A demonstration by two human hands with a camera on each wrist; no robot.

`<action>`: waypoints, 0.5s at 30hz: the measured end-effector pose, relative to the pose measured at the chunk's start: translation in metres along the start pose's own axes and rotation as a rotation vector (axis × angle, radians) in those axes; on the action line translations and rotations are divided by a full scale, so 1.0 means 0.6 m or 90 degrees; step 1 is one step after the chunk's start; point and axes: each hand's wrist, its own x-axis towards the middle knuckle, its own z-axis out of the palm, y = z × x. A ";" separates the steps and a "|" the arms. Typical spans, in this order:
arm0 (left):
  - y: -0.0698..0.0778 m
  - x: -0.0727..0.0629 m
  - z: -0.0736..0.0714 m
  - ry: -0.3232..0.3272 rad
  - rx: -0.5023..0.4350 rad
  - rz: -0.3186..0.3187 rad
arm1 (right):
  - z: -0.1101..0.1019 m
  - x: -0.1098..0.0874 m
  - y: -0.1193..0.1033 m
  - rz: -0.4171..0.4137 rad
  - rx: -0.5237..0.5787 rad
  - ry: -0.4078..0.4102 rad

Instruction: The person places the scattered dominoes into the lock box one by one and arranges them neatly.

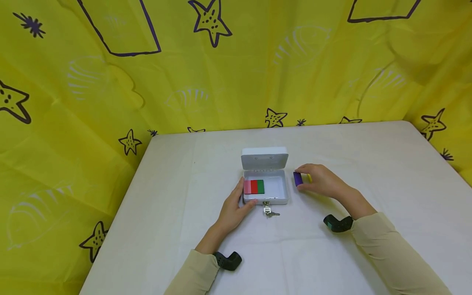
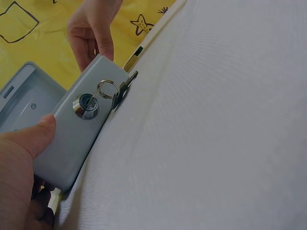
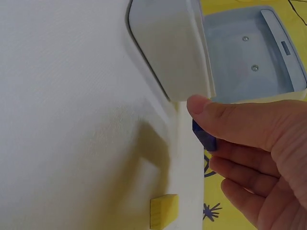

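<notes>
A small white metal cash box (image 1: 276, 202) stands on the table with its lid (image 1: 264, 162) raised. My left hand (image 1: 231, 209) holds its front left corner, thumb on the front wall and fingers along the left side. Inside, pink (image 1: 247, 187), red (image 1: 254, 187) and green (image 1: 260, 187) blocks lie side by side at the left. To the right of the box, my right hand (image 1: 321, 181) pinches a purple block (image 3: 204, 136) between thumb and fingers, just above the table. A yellow block (image 3: 163, 212) rests on the table beneath that hand.
Keys (image 2: 123, 91) on a ring hang from the lock (image 2: 86, 106) in the box's front. The white-covered table (image 1: 177, 184) meets a yellow patterned cloth (image 1: 236, 73) at the back and sides. Each wrist wears a black camera mount (image 1: 337, 224).
</notes>
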 end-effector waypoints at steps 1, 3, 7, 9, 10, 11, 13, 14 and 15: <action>0.000 0.000 0.000 0.000 0.000 0.002 | -0.001 0.000 -0.002 -0.004 -0.002 0.001; 0.001 0.001 0.000 0.001 -0.002 0.004 | -0.002 0.001 -0.006 -0.007 -0.005 0.003; 0.001 0.001 -0.001 0.003 -0.001 0.008 | -0.005 0.003 -0.013 -0.014 -0.014 0.001; 0.001 0.001 -0.001 0.003 -0.001 0.008 | -0.005 0.004 -0.016 -0.013 -0.019 0.000; 0.001 0.001 -0.001 0.003 -0.001 0.009 | -0.004 0.004 -0.017 -0.013 -0.020 -0.001; 0.001 0.001 -0.001 0.004 -0.002 0.009 | -0.004 0.004 -0.018 -0.017 -0.021 0.000; 0.001 0.001 -0.001 0.005 -0.002 0.013 | -0.003 0.005 -0.019 -0.018 -0.024 0.000; 0.001 0.001 -0.001 0.005 -0.003 0.012 | -0.003 0.005 -0.020 -0.017 -0.022 -0.001; 0.002 0.001 -0.001 0.005 -0.003 0.012 | -0.002 0.005 -0.021 -0.017 -0.021 -0.001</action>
